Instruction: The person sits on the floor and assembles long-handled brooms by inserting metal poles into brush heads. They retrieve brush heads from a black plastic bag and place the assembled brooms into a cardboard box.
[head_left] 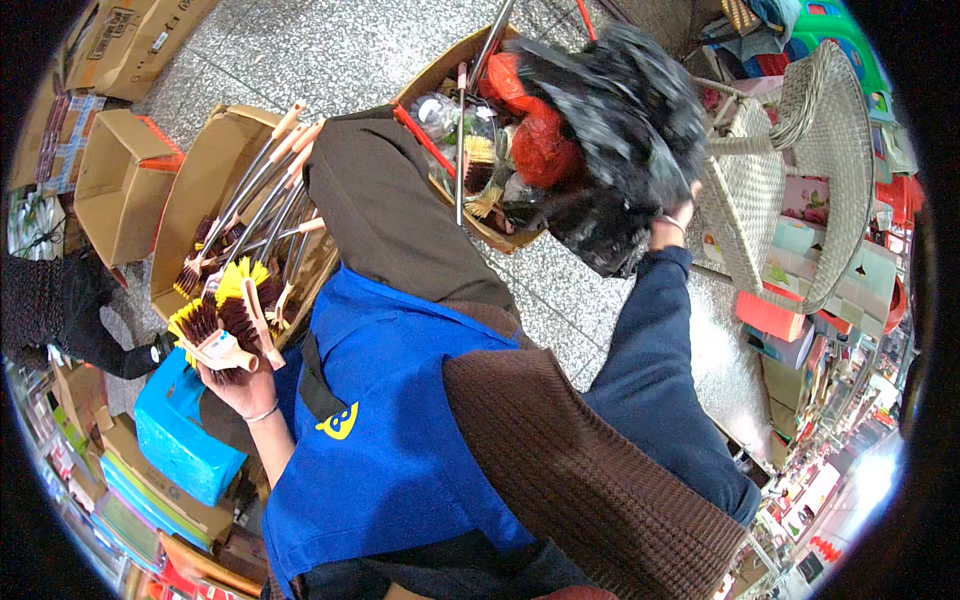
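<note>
My left hand (242, 388) is closed round a scrubbing brush head (215, 342) with a pale pink back and dark maroon and yellow bristles. Right beside it is a second brush head (250, 308) of the same kind; whether my fingers hold that one too is hidden. Over on the right, my right hand (677, 215) grips the side of a large black plastic bag (625, 120), which is smeared by motion. Under and beside the bag stands an open cardboard box (440, 75) with red bags (540, 145), a yellow-and-maroon brush (482, 155) and metal poles.
Left of my knee, a long carton (190, 190) holds several metal-handled brushes (265, 180). Beyond it sits another carton (120, 190). A blue plastic stool (180, 430) is near my left elbow. A white woven chair (830, 190) stands at the right, before stacked goods.
</note>
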